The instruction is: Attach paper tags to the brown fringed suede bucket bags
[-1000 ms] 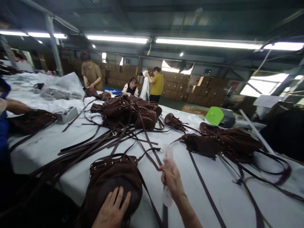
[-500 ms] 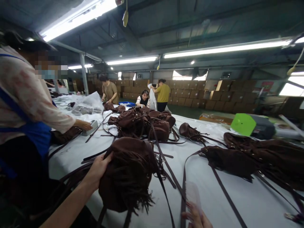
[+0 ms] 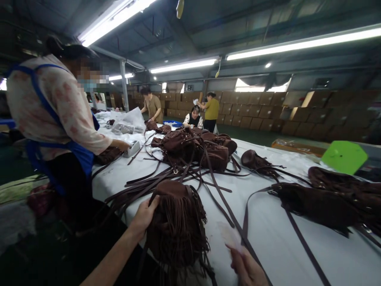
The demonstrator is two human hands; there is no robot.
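Note:
A dark brown fringed bag (image 3: 175, 226) stands at the table's near edge, its fringe hanging down the front. My left hand (image 3: 144, 216) grips its upper left side, thumb on top and the other fingers partly hidden behind it. To the right of the bag, my right hand (image 3: 247, 264) is closed on a clear plastic comb (image 3: 230, 235), which is blurred and apart from the fringe. A long brown strap (image 3: 218, 188) runs past the comb. Behind the bag lies a pile of similar brown bags (image 3: 178, 145).
More brown bags (image 3: 315, 202) lie on the white-covered table (image 3: 279, 246) at the right, near a green panel (image 3: 345, 157). A co-worker (image 3: 59, 103) in a blue apron stands at the left, a hand on a grey device (image 3: 132, 149). Loose straps cross the tabletop.
The view has swung left. The bag has turned and its fringe now hangs straighter down the front. My right hand with the comb has tilted and sits nearer the bag.

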